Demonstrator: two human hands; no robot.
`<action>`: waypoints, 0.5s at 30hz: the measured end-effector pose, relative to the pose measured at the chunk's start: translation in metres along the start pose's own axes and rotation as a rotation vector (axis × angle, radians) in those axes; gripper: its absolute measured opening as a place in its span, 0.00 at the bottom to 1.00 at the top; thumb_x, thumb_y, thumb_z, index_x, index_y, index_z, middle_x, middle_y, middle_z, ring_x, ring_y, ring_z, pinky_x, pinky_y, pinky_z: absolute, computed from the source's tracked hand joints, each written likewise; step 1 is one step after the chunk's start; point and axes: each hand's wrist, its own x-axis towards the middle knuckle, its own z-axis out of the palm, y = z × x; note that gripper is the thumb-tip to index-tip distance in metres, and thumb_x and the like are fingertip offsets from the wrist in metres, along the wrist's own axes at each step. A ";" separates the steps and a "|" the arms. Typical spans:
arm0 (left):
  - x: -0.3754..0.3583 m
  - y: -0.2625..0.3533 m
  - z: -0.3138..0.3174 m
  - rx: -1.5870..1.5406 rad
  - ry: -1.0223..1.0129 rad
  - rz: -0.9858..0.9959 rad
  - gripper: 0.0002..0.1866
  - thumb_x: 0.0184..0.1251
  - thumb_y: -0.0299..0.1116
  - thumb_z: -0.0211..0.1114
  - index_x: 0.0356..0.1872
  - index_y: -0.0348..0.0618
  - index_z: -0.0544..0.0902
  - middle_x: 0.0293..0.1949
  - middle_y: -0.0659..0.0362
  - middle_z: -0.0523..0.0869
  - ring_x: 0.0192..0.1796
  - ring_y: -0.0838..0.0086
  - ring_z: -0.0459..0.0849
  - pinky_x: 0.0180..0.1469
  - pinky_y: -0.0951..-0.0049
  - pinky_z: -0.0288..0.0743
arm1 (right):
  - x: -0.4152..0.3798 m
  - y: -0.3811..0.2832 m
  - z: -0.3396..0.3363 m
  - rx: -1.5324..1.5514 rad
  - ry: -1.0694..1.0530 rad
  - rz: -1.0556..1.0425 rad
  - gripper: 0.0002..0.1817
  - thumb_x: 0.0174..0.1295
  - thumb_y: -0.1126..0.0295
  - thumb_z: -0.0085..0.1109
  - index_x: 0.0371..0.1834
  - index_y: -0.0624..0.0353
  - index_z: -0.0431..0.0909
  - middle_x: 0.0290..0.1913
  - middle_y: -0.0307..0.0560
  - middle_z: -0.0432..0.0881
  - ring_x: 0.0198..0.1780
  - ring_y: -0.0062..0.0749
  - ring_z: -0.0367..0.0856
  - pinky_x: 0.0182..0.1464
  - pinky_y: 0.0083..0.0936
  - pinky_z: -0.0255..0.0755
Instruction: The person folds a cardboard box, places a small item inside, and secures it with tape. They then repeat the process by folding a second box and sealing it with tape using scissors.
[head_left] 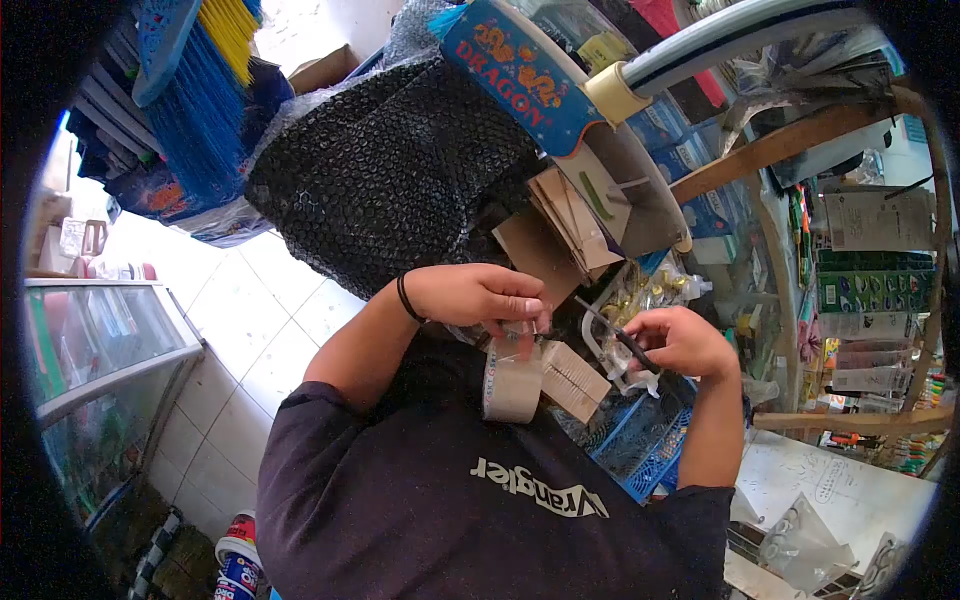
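Observation:
My left hand [482, 298], with a black band at the wrist, has its fingers pinched on clear tape at the top of a wide packing tape roll [513, 385]. The roll sits just below the fingers, against my dark shirt. To the right, my right hand [682, 343] is closed on the black handle of a slim knife-like tool [634, 350], its thin metal end pointing up and left. Between the hands lies a brown cardboard piece [575, 380] with a line across it, beside the tape roll.
A large bundle in black bubble wrap [390, 165] fills the area ahead. A blue DRAGON box [525, 70] and folded cardboard [575, 225] stand right of it. A blue plastic basket [645, 440] is below my right hand. A glass case [115, 345] stands left, on white tiles.

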 end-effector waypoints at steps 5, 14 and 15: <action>-0.006 0.005 -0.002 -0.005 -0.042 0.018 0.17 0.76 0.40 0.44 0.45 0.37 0.75 0.40 0.57 0.83 0.46 0.73 0.81 0.48 0.73 0.72 | 0.025 0.021 0.028 -0.096 0.116 0.002 0.17 0.48 0.72 0.71 0.40 0.63 0.77 0.25 0.33 0.77 0.29 0.13 0.71 0.31 0.15 0.64; -0.014 0.004 -0.005 0.025 -0.083 0.067 0.19 0.76 0.40 0.44 0.51 0.34 0.73 0.41 0.53 0.85 0.49 0.70 0.81 0.52 0.71 0.70 | 0.138 0.043 0.106 -0.114 0.370 -0.074 0.27 0.50 0.65 0.68 0.52 0.60 0.69 0.28 0.52 0.81 0.28 0.43 0.81 0.30 0.38 0.73; -0.016 0.006 -0.004 0.039 -0.068 0.062 0.19 0.76 0.41 0.44 0.52 0.35 0.73 0.43 0.54 0.83 0.49 0.72 0.80 0.52 0.71 0.70 | 0.152 0.050 0.117 -0.305 0.500 -0.226 0.24 0.51 0.65 0.65 0.51 0.60 0.69 0.30 0.56 0.81 0.31 0.52 0.82 0.33 0.44 0.74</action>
